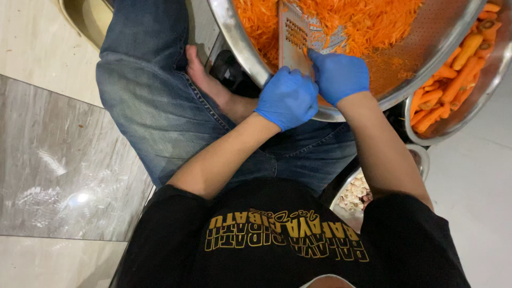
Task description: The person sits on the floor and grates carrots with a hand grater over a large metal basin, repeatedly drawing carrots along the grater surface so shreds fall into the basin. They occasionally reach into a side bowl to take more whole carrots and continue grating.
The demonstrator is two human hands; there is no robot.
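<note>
Both hands wear blue gloves. My left hand (288,98) is closed around the lower end of a flat metal grater (295,33), which leans into a large steel bowl (234,40) holding a heap of grated carrot (368,21). My right hand (338,74) is curled right beside it, over the bowl's near rim, with its fingertips pressed against the grater's face. Anything inside that hand is hidden.
A second steel bowl (493,69) at the right holds several whole peeled carrots (448,90). A smaller bowl (424,160) with pale scraps (356,194) sits by my right thigh. My jeans-clad leg (149,96) and bare foot (205,80) lie on a glossy tiled floor (58,165).
</note>
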